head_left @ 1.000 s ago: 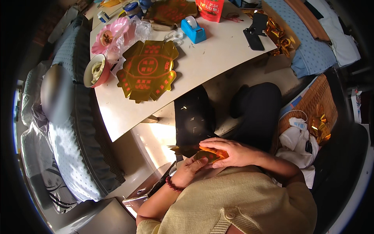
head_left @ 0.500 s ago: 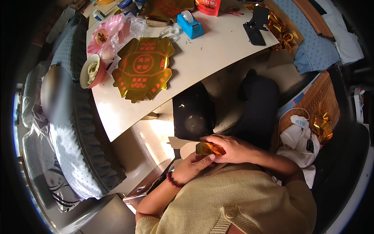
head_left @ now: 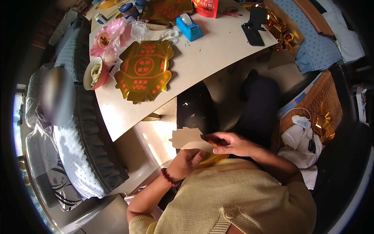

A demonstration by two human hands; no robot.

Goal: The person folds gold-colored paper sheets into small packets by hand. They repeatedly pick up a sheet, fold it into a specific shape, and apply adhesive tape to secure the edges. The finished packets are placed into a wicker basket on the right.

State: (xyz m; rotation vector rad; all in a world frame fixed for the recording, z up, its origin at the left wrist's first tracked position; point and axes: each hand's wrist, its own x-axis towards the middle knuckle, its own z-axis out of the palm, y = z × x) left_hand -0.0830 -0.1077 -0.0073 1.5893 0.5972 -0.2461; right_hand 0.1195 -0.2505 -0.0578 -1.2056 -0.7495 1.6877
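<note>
Above my lap, a gold card cut-out [head_left: 187,135] shows its pale, notched inner side, and part of it is bent up. My left hand [head_left: 187,163], with a dark red bead bracelet on its wrist, is closed at the card's near edge; its fingertips are hidden. My right hand [head_left: 235,145] pinches the raised, dark end of the card between thumb and fingers. Gold shows beneath, between my two hands. On the table lies a flat gold cut-out sheet [head_left: 143,70] with red print and tabs all round, apart from both hands.
On the white table [head_left: 218,54] stand a blue tape dispenser [head_left: 189,28], a black phone stand [head_left: 254,26], a pink bowl [head_left: 96,74], a pink flower-shaped dish [head_left: 102,40] and a red pouch [head_left: 205,7]. Gold folded pieces [head_left: 286,37] fill a box at right. White cloth [head_left: 298,140] lies beside me.
My hands have moved apart; the left shifted slightly down and the right turned. The small gold folded shape between them has gone from view, and more of the card's pale side shows.
</note>
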